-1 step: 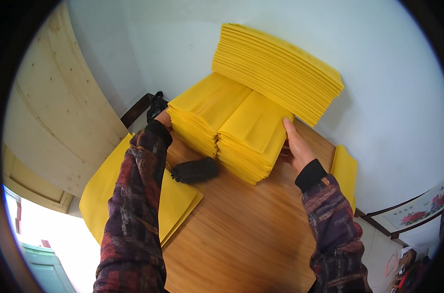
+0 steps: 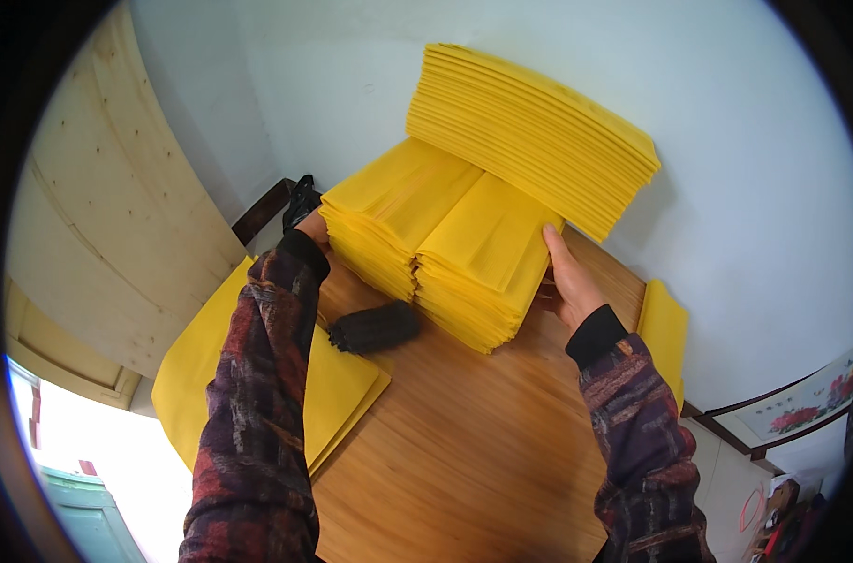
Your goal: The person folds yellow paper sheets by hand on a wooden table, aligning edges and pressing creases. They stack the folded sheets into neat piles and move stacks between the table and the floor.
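Two neat piles of folded yellow sheets stand side by side on the wooden table, a left pile [image 2: 398,188] and a right pile [image 2: 487,244]. Whether they are paper or cloth I cannot tell. My left hand [image 2: 315,226] is at the outer side of the left pile, its fingers hidden behind the sleeve and the sheets. Against the right pile's outer side lies my right hand [image 2: 573,284], thumb stretched along the upper edge and the other fingers curled lower down, partly hidden. In front of the left pile is a dark, fuzzy-looking bundle [image 2: 375,327].
Behind the two piles, a taller yellow stack [image 2: 529,136] leans near the wall. Flat yellow sheets [image 2: 347,399] lie under my left forearm. Another yellow piece [image 2: 663,333] is at the table's right edge. A black plastic bag [image 2: 301,199] sits beyond my left hand.
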Demonstrator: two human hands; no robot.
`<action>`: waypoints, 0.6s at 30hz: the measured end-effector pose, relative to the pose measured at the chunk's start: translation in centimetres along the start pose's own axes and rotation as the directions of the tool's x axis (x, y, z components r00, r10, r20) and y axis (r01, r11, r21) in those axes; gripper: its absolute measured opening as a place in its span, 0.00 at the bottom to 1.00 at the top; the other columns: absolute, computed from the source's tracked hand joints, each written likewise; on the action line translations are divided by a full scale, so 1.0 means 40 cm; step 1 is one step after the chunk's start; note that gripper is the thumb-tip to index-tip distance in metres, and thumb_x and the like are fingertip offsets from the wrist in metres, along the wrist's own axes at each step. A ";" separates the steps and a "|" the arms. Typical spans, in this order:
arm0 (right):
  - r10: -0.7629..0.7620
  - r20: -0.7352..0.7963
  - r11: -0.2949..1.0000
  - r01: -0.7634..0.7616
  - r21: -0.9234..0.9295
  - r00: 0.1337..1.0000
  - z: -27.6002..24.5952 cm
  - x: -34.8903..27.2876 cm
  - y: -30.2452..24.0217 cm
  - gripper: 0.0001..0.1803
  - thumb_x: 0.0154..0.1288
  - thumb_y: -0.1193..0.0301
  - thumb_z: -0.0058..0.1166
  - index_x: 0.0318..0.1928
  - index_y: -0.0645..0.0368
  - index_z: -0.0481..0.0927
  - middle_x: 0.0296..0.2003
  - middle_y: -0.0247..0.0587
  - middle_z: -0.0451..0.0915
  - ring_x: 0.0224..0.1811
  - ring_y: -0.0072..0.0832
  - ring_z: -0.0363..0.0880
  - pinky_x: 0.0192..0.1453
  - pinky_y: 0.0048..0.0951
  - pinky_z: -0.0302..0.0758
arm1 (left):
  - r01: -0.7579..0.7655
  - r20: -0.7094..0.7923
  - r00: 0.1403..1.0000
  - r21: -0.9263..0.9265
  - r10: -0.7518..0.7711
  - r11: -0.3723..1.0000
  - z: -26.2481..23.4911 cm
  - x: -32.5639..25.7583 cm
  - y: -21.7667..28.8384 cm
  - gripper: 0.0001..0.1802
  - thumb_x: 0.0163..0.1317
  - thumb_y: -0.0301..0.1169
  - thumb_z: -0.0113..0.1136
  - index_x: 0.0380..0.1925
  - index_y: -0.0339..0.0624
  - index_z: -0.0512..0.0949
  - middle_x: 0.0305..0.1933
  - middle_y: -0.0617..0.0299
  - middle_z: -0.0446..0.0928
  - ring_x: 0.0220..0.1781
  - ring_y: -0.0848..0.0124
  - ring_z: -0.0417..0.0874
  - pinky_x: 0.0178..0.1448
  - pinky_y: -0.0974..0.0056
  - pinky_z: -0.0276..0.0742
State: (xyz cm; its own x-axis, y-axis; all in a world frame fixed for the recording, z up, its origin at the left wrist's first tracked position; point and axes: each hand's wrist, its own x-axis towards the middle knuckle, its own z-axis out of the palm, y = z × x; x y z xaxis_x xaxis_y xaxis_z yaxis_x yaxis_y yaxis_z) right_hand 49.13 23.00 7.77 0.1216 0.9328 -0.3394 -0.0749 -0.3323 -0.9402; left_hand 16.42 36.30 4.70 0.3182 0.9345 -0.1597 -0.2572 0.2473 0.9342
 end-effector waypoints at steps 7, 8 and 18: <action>-0.021 0.036 1.000 0.020 0.015 0.999 0.004 0.014 0.008 0.36 0.65 0.39 0.39 0.59 0.54 0.68 0.48 0.43 0.74 0.47 0.32 0.72 0.52 0.36 0.70 | -0.046 -0.016 0.999 -0.048 0.046 0.998 0.033 -0.028 -0.008 0.16 0.65 0.38 0.50 0.44 0.36 0.77 0.41 0.58 0.81 0.38 0.70 0.82 0.42 0.64 0.79; -0.027 0.035 1.000 0.026 0.009 0.999 0.005 0.012 0.006 0.36 0.65 0.39 0.39 0.59 0.54 0.67 0.48 0.43 0.73 0.47 0.32 0.72 0.53 0.36 0.70 | -0.056 -0.021 0.998 -0.051 0.055 0.997 0.037 -0.034 -0.011 0.17 0.65 0.38 0.50 0.44 0.36 0.77 0.41 0.57 0.81 0.38 0.70 0.82 0.42 0.64 0.79; -0.072 0.013 0.997 0.072 0.006 0.997 0.008 0.011 0.015 0.35 0.65 0.40 0.39 0.60 0.54 0.67 0.50 0.45 0.72 0.50 0.34 0.71 0.56 0.41 0.69 | -0.196 -0.200 0.963 -0.061 0.181 0.979 -0.025 0.026 -0.076 0.19 0.67 0.39 0.47 0.47 0.36 0.76 0.42 0.57 0.81 0.41 0.69 0.82 0.43 0.64 0.79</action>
State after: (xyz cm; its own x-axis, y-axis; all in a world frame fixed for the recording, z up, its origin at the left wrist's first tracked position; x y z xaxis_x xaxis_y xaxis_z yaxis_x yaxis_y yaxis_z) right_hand 48.83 23.24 7.07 0.1134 0.9561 -0.2703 -0.0723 -0.2634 -0.9620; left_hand 16.61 36.79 1.38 0.0773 0.9958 -0.0488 -0.3702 0.0741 0.9260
